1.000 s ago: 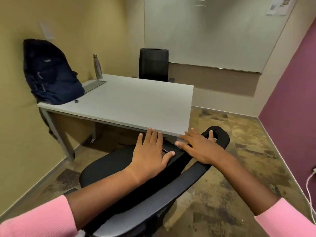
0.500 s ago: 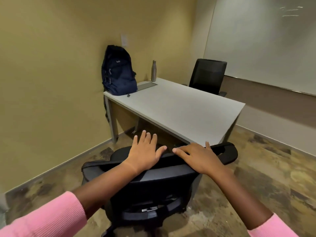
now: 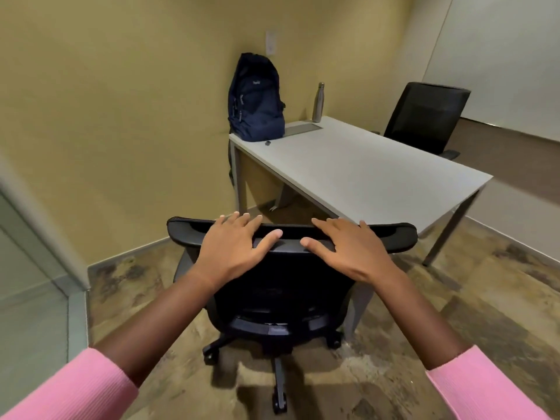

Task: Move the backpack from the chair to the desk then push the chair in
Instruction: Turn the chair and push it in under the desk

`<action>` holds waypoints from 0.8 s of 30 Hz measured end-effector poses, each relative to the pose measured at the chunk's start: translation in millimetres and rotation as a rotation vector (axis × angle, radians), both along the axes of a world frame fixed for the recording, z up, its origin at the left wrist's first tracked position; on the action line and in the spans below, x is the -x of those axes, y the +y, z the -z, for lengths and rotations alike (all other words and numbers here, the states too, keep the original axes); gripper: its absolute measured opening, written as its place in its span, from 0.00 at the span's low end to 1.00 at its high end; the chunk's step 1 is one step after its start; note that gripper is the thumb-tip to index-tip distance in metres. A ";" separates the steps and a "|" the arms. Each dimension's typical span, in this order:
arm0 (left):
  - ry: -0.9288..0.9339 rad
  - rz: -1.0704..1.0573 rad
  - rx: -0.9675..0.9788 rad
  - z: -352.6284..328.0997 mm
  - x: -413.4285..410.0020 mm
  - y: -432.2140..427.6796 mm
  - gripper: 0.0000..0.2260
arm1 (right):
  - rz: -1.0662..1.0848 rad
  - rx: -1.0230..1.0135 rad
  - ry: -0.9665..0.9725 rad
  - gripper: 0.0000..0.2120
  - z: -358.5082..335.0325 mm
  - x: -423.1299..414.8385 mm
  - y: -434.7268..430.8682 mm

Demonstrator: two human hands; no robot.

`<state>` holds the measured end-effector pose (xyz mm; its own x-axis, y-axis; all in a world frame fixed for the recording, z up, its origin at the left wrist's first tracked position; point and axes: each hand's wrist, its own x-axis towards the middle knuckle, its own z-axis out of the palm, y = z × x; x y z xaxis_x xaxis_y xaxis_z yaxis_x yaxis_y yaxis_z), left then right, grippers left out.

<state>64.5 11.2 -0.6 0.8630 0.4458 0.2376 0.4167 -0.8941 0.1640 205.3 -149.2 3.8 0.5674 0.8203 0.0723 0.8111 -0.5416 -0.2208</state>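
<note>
A navy backpack (image 3: 256,101) stands upright on the far left corner of the pale grey desk (image 3: 372,174), leaning on the yellow wall. The black swivel chair (image 3: 281,286) faces the desk's near side, its back toward me. My left hand (image 3: 236,247) and my right hand (image 3: 348,250) both lie on the top edge of the chair's backrest, fingers draped over the rim and thumbs pointing inward. The chair's seat is hidden behind the backrest.
A steel bottle (image 3: 318,102) stands by the wall on the desk, beside a grey inset panel (image 3: 300,128). A second black chair (image 3: 424,116) sits at the far side. A glass partition (image 3: 33,268) is at left; patterned floor surrounds the chair.
The chair has turned so that its back squarely faces me and stands upright. My view has shifted left and back; the desk now lies further right. Both hands stayed on the backrest.
</note>
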 end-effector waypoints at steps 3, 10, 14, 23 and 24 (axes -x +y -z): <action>-0.050 -0.018 -0.032 -0.6 1.9 -3.8 0.32 | -0.055 0.042 -0.034 0.46 0.2 -3.3 -1.8; -0.114 -0.051 -0.128 -3.9 -10.9 3.9 0.32 | -0.071 0.036 -0.100 0.49 -3.5 -15.6 11.4; -0.122 -0.043 -0.164 -6.2 -14.7 12.8 0.29 | -0.056 -0.008 -0.116 0.50 -4.9 -17.6 19.6; -0.155 0.006 -0.133 0.2 -26.8 75.8 0.32 | 0.004 -0.063 -0.143 0.49 -1.2 -11.4 65.4; -0.151 0.008 -0.115 1.1 -29.8 85.8 0.32 | 0.014 -0.070 -0.143 0.49 -0.7 -11.0 73.4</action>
<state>94.3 97.0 -1.7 0.8170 0.4019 0.4136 0.3883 -0.9136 0.1207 216.3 -75.8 4.5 0.5583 0.8027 0.2100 0.8297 -0.5403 -0.1407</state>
